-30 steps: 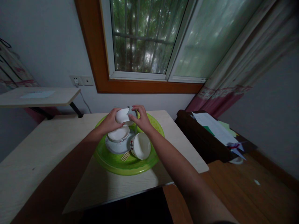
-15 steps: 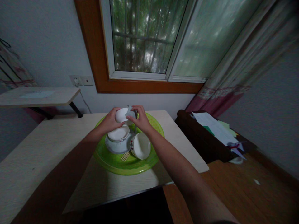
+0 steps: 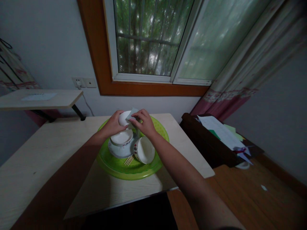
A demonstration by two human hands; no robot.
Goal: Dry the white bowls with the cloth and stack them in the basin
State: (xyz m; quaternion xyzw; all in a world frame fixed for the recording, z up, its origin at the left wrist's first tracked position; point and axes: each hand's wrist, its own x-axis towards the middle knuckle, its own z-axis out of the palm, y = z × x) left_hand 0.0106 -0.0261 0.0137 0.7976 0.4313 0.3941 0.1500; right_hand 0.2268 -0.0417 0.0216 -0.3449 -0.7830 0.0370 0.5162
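Observation:
Over the far part of a round green tray (image 3: 115, 172), my left hand (image 3: 112, 124) grips a white bowl (image 3: 123, 117) by its left side. My right hand (image 3: 144, 122) pinches a thin grey-blue cloth (image 3: 132, 113) and presses it against the bowl's right side. Part of the cloth hangs below my right fingers. Beneath the hands, a white bowl (image 3: 122, 137) rests on a pale plate (image 3: 120, 151). A patterned bowl (image 3: 145, 150) lies tipped on its side at the right, its white inside facing me. Chopsticks (image 3: 129, 160) poke out between plate and tipped bowl.
The tray sits on a pale wooden table (image 3: 72, 137). A raised shelf (image 3: 48, 100) on black legs stands at the back left. To the right, a dark box (image 3: 203, 140) carries papers (image 3: 220, 129). Behind the table are a window (image 3: 148, 38) and a wall socket (image 3: 78, 82).
My right hand has shifted slightly left with the cloth, which now covers more of the bowl's side. My left hand and the tray's dishes stay nearly in place.

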